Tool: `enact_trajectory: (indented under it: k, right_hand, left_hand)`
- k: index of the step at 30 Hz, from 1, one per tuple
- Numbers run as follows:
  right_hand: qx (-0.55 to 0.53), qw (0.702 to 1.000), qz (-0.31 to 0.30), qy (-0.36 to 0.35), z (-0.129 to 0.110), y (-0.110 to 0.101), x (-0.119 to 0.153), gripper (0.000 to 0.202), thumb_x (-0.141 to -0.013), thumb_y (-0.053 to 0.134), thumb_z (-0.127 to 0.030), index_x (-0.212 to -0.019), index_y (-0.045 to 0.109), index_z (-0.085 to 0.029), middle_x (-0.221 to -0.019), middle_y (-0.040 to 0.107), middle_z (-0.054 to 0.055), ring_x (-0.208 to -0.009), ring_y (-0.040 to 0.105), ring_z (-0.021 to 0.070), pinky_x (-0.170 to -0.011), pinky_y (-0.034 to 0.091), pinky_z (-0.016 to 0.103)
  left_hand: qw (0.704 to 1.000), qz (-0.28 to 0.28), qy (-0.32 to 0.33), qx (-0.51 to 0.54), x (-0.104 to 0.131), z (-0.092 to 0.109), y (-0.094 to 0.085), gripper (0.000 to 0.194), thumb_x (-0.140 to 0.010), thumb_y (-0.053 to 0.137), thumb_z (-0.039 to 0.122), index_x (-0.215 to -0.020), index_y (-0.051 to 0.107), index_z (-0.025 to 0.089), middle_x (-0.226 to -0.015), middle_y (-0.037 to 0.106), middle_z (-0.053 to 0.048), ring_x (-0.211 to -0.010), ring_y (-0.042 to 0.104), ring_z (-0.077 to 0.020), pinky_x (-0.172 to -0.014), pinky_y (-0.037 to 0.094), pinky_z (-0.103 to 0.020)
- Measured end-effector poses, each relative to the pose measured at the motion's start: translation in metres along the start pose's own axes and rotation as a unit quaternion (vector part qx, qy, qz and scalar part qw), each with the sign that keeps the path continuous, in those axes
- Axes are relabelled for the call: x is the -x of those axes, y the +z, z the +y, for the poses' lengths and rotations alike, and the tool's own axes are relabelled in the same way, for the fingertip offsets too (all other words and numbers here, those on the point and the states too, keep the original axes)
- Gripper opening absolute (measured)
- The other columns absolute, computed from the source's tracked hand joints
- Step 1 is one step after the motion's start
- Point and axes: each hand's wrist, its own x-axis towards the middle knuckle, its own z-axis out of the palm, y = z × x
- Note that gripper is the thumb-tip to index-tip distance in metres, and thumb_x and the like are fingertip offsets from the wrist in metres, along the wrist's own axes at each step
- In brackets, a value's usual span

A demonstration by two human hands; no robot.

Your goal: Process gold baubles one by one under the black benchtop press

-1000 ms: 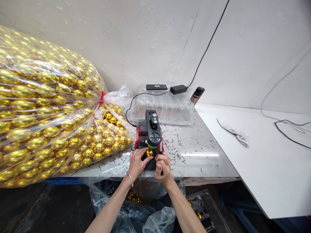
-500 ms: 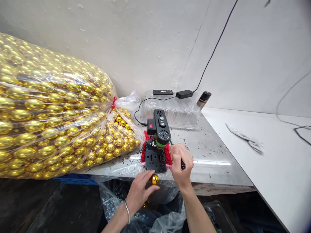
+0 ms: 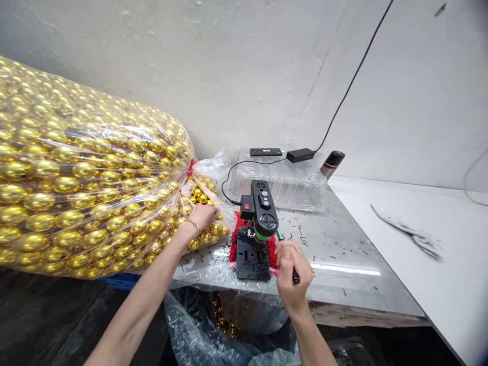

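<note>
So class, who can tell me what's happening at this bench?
A person's left hand reaches into the golden balls by the red tie of a big clear bag; whether it holds one is hidden. The right hand grips a black handle beside a small black machine. No ball shows on the machine's base plate.

This is looking like a small workshop: a black machine (image 3: 264, 208) is standing on a metal worktop (image 3: 331, 254) strewn with dark shavings, a huge clear sack (image 3: 95, 178) is bulging with shiny gold balls, more gold pieces are lying in a plastic-lined container (image 3: 229, 330) below, and a bare, marked wall (image 3: 244, 76) is rising behind.
</note>
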Motion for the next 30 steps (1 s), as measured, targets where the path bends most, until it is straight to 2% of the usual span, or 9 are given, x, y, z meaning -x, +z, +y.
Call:
enact_trajectory:
  k: [2,4,8,13,17,22,28,30]
  right_hand:
    - [-0.003,1.000,0.000,-0.003,0.001,0.000,0.001,0.026,-0.086,0.039,-0.002,-0.066,0.042,-0.019,-0.067,0.047,0.000,-0.066,0.048,0.0117,-0.059,0.037,0.027]
    - [-0.005,1.000,0.001,-0.004,0.003,0.001,0.002,0.026,-0.085,0.039,-0.001,-0.066,0.042,-0.019,-0.067,0.047,-0.001,-0.066,0.048,0.0116,-0.059,0.037,0.027]
    - [-0.001,1.000,0.002,-0.008,0.004,0.001,0.003,0.026,-0.085,0.039,-0.001,-0.066,0.042,-0.019,-0.067,0.048,0.000,-0.067,0.049,0.0116,-0.060,0.038,0.026]
    - [0.009,1.000,0.000,-0.010,0.004,0.001,0.003,0.027,-0.085,0.039,-0.001,-0.066,0.042,-0.019,-0.067,0.048,-0.001,-0.066,0.049,0.0111,-0.059,0.038,0.026]
    - [0.016,1.000,0.000,-0.017,0.004,0.001,0.003,0.027,-0.086,0.038,-0.003,-0.065,0.043,-0.019,-0.067,0.049,0.000,-0.065,0.050,0.0115,-0.058,0.038,0.026]
    - [0.012,1.000,0.000,-0.014,0.006,0.001,0.005,0.026,-0.086,0.038,-0.004,-0.065,0.043,-0.019,-0.066,0.048,0.000,-0.065,0.050,0.0126,-0.058,0.038,0.027]
    - [0.015,1.000,-0.008,-0.025,0.006,-0.001,0.006,0.025,-0.086,0.038,-0.004,-0.067,0.043,-0.020,-0.067,0.048,0.000,-0.066,0.050,0.0128,-0.058,0.038,0.027]
    - [0.016,0.999,-0.009,-0.027,0.006,-0.001,0.006,0.025,-0.086,0.038,-0.004,-0.067,0.043,-0.020,-0.067,0.047,0.000,-0.066,0.050,0.0128,-0.058,0.038,0.027]
  left_hand:
    - [0.999,-0.044,0.028,0.001,-0.008,-0.007,-0.002,0.022,-0.083,0.058,0.029,-0.096,0.071,0.018,-0.101,0.072,-0.013,-0.094,0.066,-0.0287,-0.081,0.048,-0.035]
    - [0.996,-0.079,0.045,-0.004,-0.012,-0.009,0.000,0.029,-0.077,0.065,0.031,-0.103,0.070,0.021,-0.105,0.072,-0.011,-0.096,0.066,-0.0279,-0.079,0.048,-0.031]
    - [0.993,-0.107,0.049,-0.015,-0.017,-0.003,0.012,0.042,-0.075,0.065,0.029,-0.115,0.064,0.020,-0.109,0.070,-0.013,-0.099,0.065,-0.0296,-0.081,0.047,-0.034]
    - [0.994,-0.102,0.045,-0.003,-0.024,0.002,0.027,0.038,-0.080,0.059,0.026,-0.116,0.059,0.013,-0.108,0.068,-0.021,-0.098,0.064,-0.0322,-0.082,0.047,-0.038]
    - [0.995,-0.085,0.044,0.031,-0.028,-0.003,0.034,0.042,-0.079,0.062,0.027,-0.118,0.053,0.015,-0.105,0.069,-0.018,-0.097,0.065,-0.0313,-0.083,0.047,-0.039]
    - [0.992,-0.038,0.057,0.108,-0.036,-0.009,0.043,0.047,-0.074,0.066,0.032,-0.117,0.052,0.017,-0.122,0.060,-0.016,-0.104,0.062,-0.0261,-0.090,0.045,-0.032]
    - [0.980,-0.025,0.028,0.196,-0.053,-0.006,0.051,0.021,-0.070,0.065,0.022,-0.089,0.062,0.015,-0.089,0.068,-0.009,-0.085,0.064,-0.0247,-0.079,0.049,-0.032]
    - [0.975,-0.016,0.016,0.222,-0.055,-0.007,0.052,0.020,-0.071,0.066,0.024,-0.087,0.063,0.014,-0.088,0.067,-0.008,-0.084,0.064,-0.0236,-0.078,0.049,-0.031]
